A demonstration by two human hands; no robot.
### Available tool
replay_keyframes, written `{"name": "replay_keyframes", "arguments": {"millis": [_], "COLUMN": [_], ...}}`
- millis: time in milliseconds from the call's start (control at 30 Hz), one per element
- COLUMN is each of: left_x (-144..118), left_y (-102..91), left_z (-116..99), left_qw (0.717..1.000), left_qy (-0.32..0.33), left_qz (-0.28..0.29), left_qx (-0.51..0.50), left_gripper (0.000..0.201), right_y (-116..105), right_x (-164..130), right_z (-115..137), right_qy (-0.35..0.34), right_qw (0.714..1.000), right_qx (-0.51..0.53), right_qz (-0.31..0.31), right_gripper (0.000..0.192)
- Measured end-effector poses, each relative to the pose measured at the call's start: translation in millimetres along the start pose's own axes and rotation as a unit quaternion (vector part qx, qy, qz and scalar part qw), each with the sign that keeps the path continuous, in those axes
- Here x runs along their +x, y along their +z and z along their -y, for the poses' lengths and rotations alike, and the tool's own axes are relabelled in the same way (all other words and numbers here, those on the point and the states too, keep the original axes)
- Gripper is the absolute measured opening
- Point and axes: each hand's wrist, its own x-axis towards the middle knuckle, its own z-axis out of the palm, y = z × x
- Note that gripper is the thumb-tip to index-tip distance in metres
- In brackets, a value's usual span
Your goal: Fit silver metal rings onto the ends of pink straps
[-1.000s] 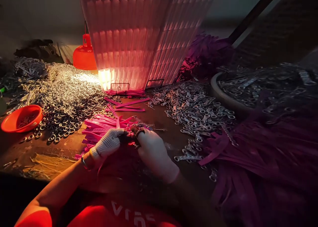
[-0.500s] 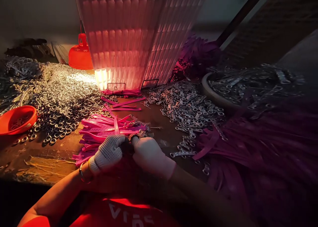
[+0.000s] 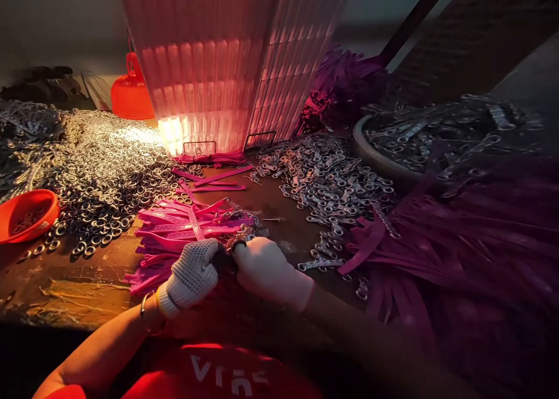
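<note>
My left hand, in a white dotted glove, is closed with its fingertips drawn together. My right hand, in a plain pale glove, is closed too, and its thumb and fingers meet the left fingertips. What lies between them is small, dark and mostly hidden, so I cannot tell its kind. Just beyond the hands lies a pile of pink straps, with metal pieces at its right end.
A heap of metal rings spreads at the left beside a red bowl. Metal links lie right of centre, before a basin. Dark pink straps fill the right. A ribbed panel stands behind, near a red lamp.
The view has shifted slightly, so the background sits a little further left and higher. Both hands stay closed together, with the right turned slightly at the fingertips.
</note>
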Motion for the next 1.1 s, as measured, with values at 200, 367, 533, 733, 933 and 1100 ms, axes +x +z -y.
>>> {"name": "replay_keyframes", "arguments": {"millis": [200,367,533,733,933,1100], "left_x": [22.8,37.6,40.6,55.7,48.6,35.3], "left_y": [-36.1,-81.1,-62.2,-32.6,-30.9,-27.0], "left_z": [11.9,35.9,34.7,38.1,36.2,22.0], "left_qw": [0.994,0.999,0.929,0.660,0.641,0.754], "left_qy": [0.075,0.022,-0.166,-0.293,-0.293,-0.236], "left_qz": [0.072,0.019,0.009,0.146,0.145,0.121], "left_qx": [0.039,0.017,-0.332,-0.677,-0.694,-0.601], "left_gripper": [0.023,0.023,0.034,0.050,0.032,0.038], "right_y": [-13.6,-19.4,23.1,76.1,86.5,43.1], "right_x": [0.2,-13.4,-23.8,-28.0,-30.6,-20.5], "right_z": [-5.8,-39.8,-138.2,-202.4,-193.4,-136.1], "right_qy": [0.004,0.081,0.266,0.341,0.366,0.279], "right_qw": [1.000,0.991,0.961,0.932,0.929,0.894], "right_qx": [-0.007,0.105,0.058,-0.055,-0.036,0.325], "right_qz": [0.014,0.018,0.055,0.106,0.048,-0.129], "right_gripper": [0.013,0.018,0.029,0.029,0.034,0.043]}}
